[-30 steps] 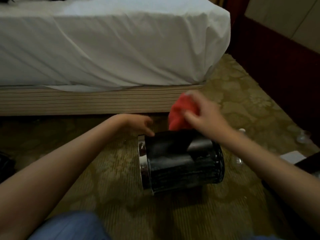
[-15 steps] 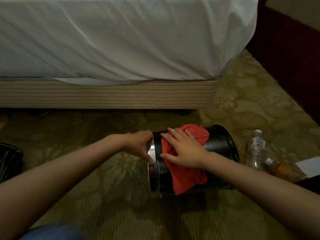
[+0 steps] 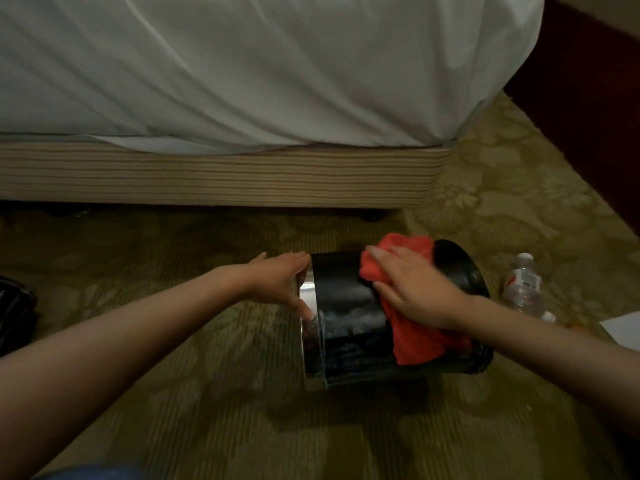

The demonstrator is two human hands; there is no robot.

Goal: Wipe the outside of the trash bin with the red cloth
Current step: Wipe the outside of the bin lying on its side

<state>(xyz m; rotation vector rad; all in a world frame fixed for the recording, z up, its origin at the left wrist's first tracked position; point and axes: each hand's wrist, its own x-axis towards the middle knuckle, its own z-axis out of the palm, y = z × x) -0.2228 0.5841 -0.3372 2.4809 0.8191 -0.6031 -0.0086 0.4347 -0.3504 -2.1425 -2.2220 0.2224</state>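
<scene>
A black trash bin (image 3: 349, 306) with a chrome rim lies on its side on the carpet, its rim end to the left. My left hand (image 3: 280, 282) rests against that chrome rim with fingers straight and the thumb on the rim. The red cloth (image 3: 412, 337) is draped over the bin's right half. My right hand (image 3: 412, 292) lies flat on the cloth, fingers straight, pressing it against the bin's side. A dull smeared patch shows on the bin's wall between my hands.
A bed with a white sheet (image 3: 242, 64) and a striped base (image 3: 221, 178) runs across just behind the bin. A plastic water bottle (image 3: 523, 282) lies right of the bin. White paper (image 3: 620, 329) sits at the right edge, a dark object (image 3: 14, 313) at the left edge.
My right hand brought the cloth down onto the bin and has slid it from the rim end toward the right end. My left hand has stayed at the chrome rim.
</scene>
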